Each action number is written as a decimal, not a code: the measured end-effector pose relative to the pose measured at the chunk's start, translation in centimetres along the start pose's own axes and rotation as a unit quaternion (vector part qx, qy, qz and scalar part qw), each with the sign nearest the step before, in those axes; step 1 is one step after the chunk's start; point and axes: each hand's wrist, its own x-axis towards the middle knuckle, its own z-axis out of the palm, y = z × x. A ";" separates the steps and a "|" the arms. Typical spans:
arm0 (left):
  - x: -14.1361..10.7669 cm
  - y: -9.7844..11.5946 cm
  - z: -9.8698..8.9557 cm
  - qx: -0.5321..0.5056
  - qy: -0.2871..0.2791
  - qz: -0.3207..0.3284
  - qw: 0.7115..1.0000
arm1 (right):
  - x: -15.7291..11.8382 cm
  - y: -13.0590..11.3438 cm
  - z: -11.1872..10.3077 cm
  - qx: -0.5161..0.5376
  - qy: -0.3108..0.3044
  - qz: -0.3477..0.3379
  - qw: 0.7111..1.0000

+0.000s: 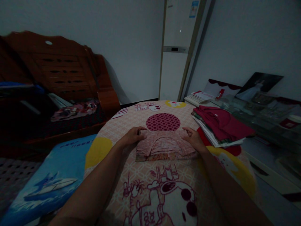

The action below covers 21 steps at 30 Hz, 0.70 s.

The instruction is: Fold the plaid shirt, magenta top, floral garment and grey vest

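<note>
A pinkish folded shirt (166, 145) lies flat in the middle of the cloth-covered table (131, 125), its curved neckline toward me. A patterned orange-brown fabric edge (162, 156) shows beneath its near side. At the shirt's far left corner, my left hand (134, 136) pinches the fabric between thumb and fingers. My right hand (193, 138) grips the far right corner in the same way. To the right of that hand sits a stack of folded clothes with a dark red top (217, 121) uppermost.
On the right stands a glass-topped cabinet (246, 113) carrying papers (199, 96), a framed picture (258, 84) and glassware. A wooden bench (63, 69) with cloth on it is at the left. Beside the table is a blue printed board (56, 175). A tall white appliance (174, 72) stands behind.
</note>
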 end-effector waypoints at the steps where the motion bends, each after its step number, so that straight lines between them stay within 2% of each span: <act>1: 0.0 -0.1 0.0 0.004 0.023 0.005 1.000 | 0.0 -0.1 0.0 -0.002 0.009 -0.007 1.000; 5: 0.7 -0.4 0.6 -0.009 0.149 -0.004 0.989 | 0.0 0.0 0.3 0.004 0.083 -0.005 0.997; 8: 1.4 -0.9 1.1 0.009 0.185 -0.028 0.982 | 0.0 0.3 0.7 0.000 0.091 0.003 0.996; 10: 1.6 -1.2 1.3 0.052 0.179 -0.046 0.981 | 0.0 0.6 0.9 0.012 0.089 0.005 0.996; 13: 1.4 -1.6 1.1 0.068 0.136 -0.056 0.987 | 0.0 0.7 1.0 0.030 0.075 0.010 0.997; 17: 0.7 -1.5 0.6 0.049 0.071 0.017 0.996 | 0.0 0.4 0.9 0.019 0.035 0.012 0.999; 19: 0.5 -1.3 0.5 0.037 0.063 0.048 0.996 | -0.1 0.4 0.8 0.020 0.033 0.013 0.999; 21: 0.4 -1.1 0.6 0.024 0.075 0.049 0.996 | -0.2 0.4 0.7 0.022 0.044 0.012 0.999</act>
